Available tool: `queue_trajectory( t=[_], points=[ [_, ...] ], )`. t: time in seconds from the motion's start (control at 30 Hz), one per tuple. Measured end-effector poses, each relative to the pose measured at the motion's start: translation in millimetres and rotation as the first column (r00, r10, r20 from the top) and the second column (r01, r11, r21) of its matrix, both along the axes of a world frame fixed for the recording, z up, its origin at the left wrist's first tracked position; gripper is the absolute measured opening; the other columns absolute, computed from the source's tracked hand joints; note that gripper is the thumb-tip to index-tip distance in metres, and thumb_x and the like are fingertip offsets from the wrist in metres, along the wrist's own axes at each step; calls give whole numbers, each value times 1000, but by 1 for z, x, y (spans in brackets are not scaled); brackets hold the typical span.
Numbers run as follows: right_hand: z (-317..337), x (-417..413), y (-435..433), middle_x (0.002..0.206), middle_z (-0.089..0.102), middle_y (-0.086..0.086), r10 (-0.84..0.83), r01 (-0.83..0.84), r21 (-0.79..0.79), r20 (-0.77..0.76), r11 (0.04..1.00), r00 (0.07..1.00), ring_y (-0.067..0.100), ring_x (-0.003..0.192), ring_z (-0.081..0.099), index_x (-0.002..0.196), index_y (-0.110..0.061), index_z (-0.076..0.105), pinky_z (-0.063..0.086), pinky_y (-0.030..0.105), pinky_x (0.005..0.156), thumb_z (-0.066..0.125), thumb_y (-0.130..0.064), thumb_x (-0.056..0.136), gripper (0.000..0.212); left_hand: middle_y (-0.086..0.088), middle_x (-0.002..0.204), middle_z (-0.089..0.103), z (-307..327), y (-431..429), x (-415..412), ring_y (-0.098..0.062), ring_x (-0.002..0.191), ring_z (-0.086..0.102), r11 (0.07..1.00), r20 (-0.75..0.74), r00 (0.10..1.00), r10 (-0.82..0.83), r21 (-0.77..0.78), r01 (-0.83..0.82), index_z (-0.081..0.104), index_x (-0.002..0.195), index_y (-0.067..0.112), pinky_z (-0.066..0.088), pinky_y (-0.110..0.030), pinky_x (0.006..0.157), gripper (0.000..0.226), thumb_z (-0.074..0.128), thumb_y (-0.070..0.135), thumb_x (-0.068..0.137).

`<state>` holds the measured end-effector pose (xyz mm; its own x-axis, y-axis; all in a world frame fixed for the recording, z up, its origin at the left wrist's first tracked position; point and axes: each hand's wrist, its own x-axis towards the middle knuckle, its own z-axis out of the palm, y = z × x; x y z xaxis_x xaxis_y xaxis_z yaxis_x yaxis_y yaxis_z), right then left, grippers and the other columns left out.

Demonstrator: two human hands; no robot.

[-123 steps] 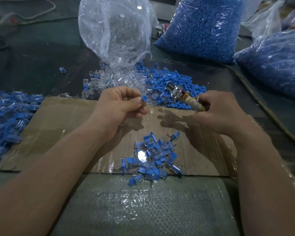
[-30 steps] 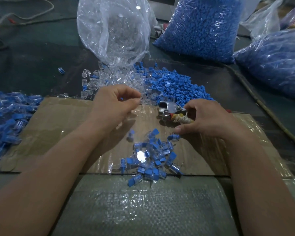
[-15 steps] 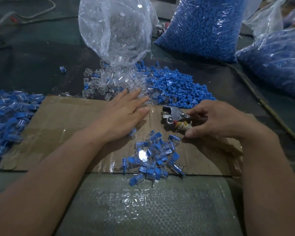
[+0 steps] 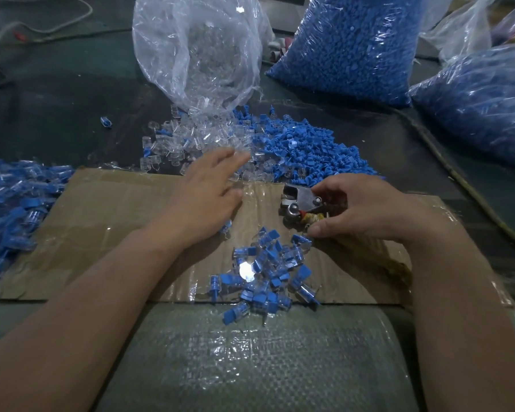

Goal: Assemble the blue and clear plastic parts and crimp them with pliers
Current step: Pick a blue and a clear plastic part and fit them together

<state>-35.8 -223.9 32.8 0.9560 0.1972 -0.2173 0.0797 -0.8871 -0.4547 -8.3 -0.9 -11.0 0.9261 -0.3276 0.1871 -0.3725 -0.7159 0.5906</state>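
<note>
My left hand (image 4: 204,197) stretches forward with straight fingers, its tips over the loose clear plastic parts (image 4: 197,141) at the far edge of the cardboard sheet (image 4: 101,230). It holds nothing that I can see. My right hand (image 4: 360,209) curls round the handles of the metal pliers (image 4: 301,200), which lie low on the cardboard with the jaws pointing left. A heap of loose blue parts (image 4: 306,153) lies just beyond the pliers. A small pile of assembled blue-and-clear pieces (image 4: 268,272) sits on the cardboard between my forearms.
A clear bag (image 4: 197,46) of clear parts lies open behind the loose ones. Two bags of blue parts (image 4: 354,46) (image 4: 482,105) stand at the back right. More assembled pieces (image 4: 9,209) are heaped at the left. A woven plastic sheet (image 4: 250,358) covers the near side.
My left hand dropped an assembled piece onto the cardboard, opened, and reached forward to the clear parts. My right hand lowered the pliers from the air down onto the cardboard.
</note>
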Motion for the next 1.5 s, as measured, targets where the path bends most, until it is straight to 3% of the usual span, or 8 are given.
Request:
queue_trajectory(
  t=[0.23, 0.33, 0.43, 0.67, 0.93, 1.13, 1.3, 1.5],
  points=[
    [1, 0, 1, 86, 57, -20, -45, 41, 79, 59, 996, 997, -3, 81, 52, 90, -36, 56, 38, 17, 66, 53, -71, 51, 53, 4, 145, 32, 0, -1, 2, -10, 130, 28, 999, -12, 999, 37, 40, -37, 41, 138, 22, 17, -21, 103, 42, 44, 21, 96],
    [-2, 7, 0, 75, 57, -20, -116, 93, 106, 232, 990, 966, -5, 71, 52, 82, -33, 58, 35, 15, 58, 54, -50, 81, 17, 5, 123, 37, 0, -1, 1, -1, 107, 31, 997, 8, 997, 74, -28, -74, 46, 135, 16, 18, -10, 89, 39, 45, 17, 96],
    [-10, 14, 1, 75, 52, -19, -154, 133, 85, 355, 988, 922, -3, 70, 49, 95, -21, 65, 35, 13, 60, 56, -34, 88, 18, 9, 110, 30, 1, -2, 1, 0, 99, 29, 995, 19, 995, 95, -43, -94, 46, 135, 14, 18, -4, 80, 38, 43, 15, 97],
    [-23, 31, 8, 131, 49, 1, -91, 121, -70, 331, 990, 939, 16, 120, 42, 128, -19, 53, 30, 31, 102, 55, -19, 91, 37, 3, 107, 37, 2, -1, 1, -5, 97, 34, 985, 95, 980, 173, -36, -171, 54, 126, 5, 15, 4, 75, 32, 43, 9, 96],
    [-25, 32, 6, 72, 38, -23, -127, 145, -23, 358, 989, 925, -4, 66, 39, 96, -19, 70, 27, 11, 58, 61, -14, 87, 14, -2, 114, 64, 2, 1, 1, -9, 105, 50, 984, 216, 961, 173, 0, -177, 69, 108, 10, 21, -9, 82, 25, 66, 10, 83],
    [-25, 31, 7, 87, 51, -9, -159, 170, 4, 384, 985, 909, 7, 82, 46, 101, -14, 68, 35, 22, 75, 55, -12, 90, 17, 6, 81, 64, 3, 1, -1, -2, 75, 47, 981, 239, 952, 190, -78, -176, 74, 88, 11, 26, -13, 76, 11, 66, 17, 84],
    [-26, 30, 7, 89, 54, -6, -169, 171, 36, 449, 985, 877, 6, 80, 46, 97, -14, 67, 35, 22, 74, 54, -14, 91, 14, 11, 72, 59, 4, -1, -2, 0, 64, 61, 923, 13, 973, 231, -319, -215, 56, 77, 22, 47, -13, 60, 18, 56, 10, 90],
    [-15, 22, 14, 76, 55, -19, -350, 163, 406, 446, 899, 824, -2, 73, 55, 82, -27, 58, 44, 8, 65, 56, -13, 90, 16, 2, 67, 67, 11, -4, -9, -6, 59, 67, 838, -116, 976, 184, -500, -217, 59, 71, 22, 52, -14, 54, 19, 66, 9, 82]
  ],
)
